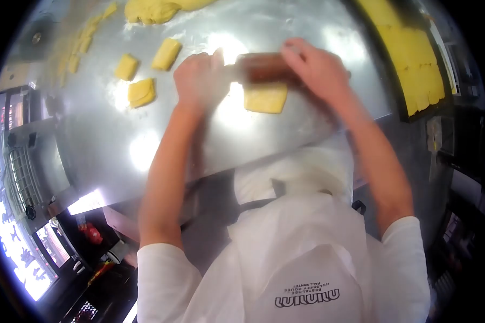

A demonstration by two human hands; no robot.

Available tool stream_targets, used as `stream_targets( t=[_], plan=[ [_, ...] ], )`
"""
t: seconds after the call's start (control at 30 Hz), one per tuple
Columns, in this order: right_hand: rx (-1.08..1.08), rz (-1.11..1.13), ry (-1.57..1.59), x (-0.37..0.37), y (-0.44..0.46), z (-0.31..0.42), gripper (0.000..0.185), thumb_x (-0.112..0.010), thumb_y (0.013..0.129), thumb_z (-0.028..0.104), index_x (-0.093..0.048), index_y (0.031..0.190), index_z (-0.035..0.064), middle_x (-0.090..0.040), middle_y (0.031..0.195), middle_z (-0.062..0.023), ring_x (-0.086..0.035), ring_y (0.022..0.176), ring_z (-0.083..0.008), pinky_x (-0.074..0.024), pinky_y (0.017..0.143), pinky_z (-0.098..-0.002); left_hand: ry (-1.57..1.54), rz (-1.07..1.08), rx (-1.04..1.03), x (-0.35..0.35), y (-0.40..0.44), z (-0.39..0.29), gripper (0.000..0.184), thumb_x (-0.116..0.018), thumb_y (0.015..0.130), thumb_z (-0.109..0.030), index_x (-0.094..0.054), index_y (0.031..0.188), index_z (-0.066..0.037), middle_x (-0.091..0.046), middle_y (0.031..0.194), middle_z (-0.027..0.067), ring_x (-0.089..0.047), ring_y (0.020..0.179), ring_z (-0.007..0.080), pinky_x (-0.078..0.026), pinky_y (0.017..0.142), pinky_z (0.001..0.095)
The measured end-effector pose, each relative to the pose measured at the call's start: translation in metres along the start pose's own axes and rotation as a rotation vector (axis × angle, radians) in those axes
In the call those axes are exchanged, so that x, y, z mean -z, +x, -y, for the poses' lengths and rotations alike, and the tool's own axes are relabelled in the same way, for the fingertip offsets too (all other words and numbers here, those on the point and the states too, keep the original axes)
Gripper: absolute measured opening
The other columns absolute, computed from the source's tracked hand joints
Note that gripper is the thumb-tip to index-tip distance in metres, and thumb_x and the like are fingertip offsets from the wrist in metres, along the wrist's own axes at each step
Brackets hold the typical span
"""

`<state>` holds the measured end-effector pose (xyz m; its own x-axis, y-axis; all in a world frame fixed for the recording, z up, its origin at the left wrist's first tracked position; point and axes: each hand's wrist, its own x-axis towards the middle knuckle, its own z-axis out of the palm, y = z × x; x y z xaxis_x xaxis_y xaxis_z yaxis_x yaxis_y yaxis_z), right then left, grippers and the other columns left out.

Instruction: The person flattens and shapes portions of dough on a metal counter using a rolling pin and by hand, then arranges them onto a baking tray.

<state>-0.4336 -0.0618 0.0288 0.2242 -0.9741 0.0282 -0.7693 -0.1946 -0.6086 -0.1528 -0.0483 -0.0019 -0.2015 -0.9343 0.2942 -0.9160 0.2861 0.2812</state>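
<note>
Rolling pin [261, 69] over dough [265, 100], on surface [199, 145] | my left fingers [195, 65] curled round its handle; right fingers [295, 49] draped on top, grip I can't tell | pin likely stiff, hefty: hold ends; dough likely soft

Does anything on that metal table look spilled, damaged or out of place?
Nothing clearly stands out. The three dough pieces beside the left hand lie at different angles, but none looks torn.
</note>
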Motion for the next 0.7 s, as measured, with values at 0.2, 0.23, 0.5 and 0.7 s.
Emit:
stream_targets(
  t=[0.2,0.23,0.5,0.7],
  plan=[
    [0.245,0.041,-0.114,0.002,-0.061,0.003,0.078,-0.076,0.082,0.066,-0.062,0.141,0.0160,-0.077,0.088,-0.0129,-0.074,0.081,-0.0367,-0.0565,0.073,-0.0451,-0.019,-0.120,0.117,0.008,-0.072,-0.032,0.040,-0.052,0.106,-0.027,-0.063,0.072,-0.007,-0.061,0.072,0.0181,-0.060,0.072,0.0413,-0.045,0.067,0.0533],
    [0.238,0.040,-0.099,0.001,-0.063,0.003,0.078,-0.076,0.082,0.066,-0.063,0.140,0.0162,-0.077,0.088,-0.0124,-0.074,0.080,-0.0366,-0.0564,0.073,-0.0449,-0.013,-0.092,0.114,0.006,-0.069,-0.030,0.041,-0.052,0.106,-0.028,-0.063,0.072,-0.007,-0.062,0.073,0.0181,-0.060,0.072,0.0417,-0.045,0.067,0.0537],
    [0.283,0.064,-0.117,0.008,-0.061,0.000,0.082,-0.078,0.081,0.066,-0.062,0.140,0.0113,-0.075,0.086,-0.0155,-0.073,0.077,-0.0371,-0.0550,0.069,-0.0458,0.039,-0.148,0.074,-0.001,-0.078,-0.022,0.037,-0.061,0.102,-0.021,-0.059,0.068,-0.006,-0.059,0.070,0.0161,-0.057,0.065,0.0398,-0.044,0.062,0.0519],
    [0.050,0.104,0.055,0.015,-0.043,-0.002,0.076,-0.080,0.082,0.063,-0.066,0.137,0.0134,-0.075,0.089,-0.0131,-0.073,0.075,-0.0317,-0.0557,0.070,-0.0413,-0.135,0.087,0.316,0.015,-0.054,-0.017,0.039,-0.057,0.107,-0.030,-0.069,0.085,-0.001,-0.070,0.085,0.0171,-0.066,0.078,0.0349,-0.049,0.070,0.0453]
  ],
)
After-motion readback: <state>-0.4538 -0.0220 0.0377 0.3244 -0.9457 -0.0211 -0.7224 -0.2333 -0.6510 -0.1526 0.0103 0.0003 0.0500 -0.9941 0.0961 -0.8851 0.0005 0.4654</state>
